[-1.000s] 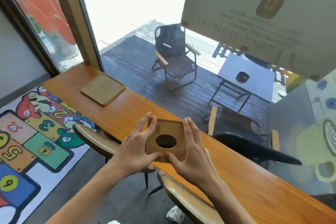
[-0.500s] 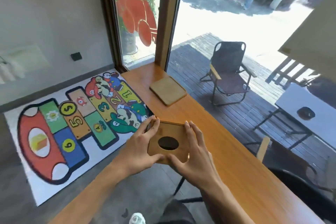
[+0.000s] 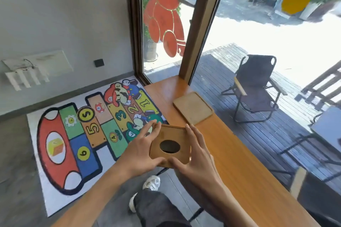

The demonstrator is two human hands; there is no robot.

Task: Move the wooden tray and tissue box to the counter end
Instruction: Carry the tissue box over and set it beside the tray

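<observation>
A square wooden tissue box (image 3: 170, 136) with a dark oval hole in its top is held in the air just off the counter's near edge. My left hand (image 3: 140, 150) grips its left side and my right hand (image 3: 198, 160) grips its right side and front corner. Farther along the orange wooden counter (image 3: 239, 162), a flat wooden tray (image 3: 193, 107) lies near the counter end by the window post.
A brown window post (image 3: 199, 24) stands at the counter end. On the floor to the left lies a colourful hopscotch mat (image 3: 88, 131). My leg and white shoe (image 3: 152, 183) are below the box. Outside the glass stand a folding chair (image 3: 256, 88) and a table.
The view has swung left and the counter end has come closer. Both hands still hold the tissue box, now nearer the tray. The stools under the counter have left the view.
</observation>
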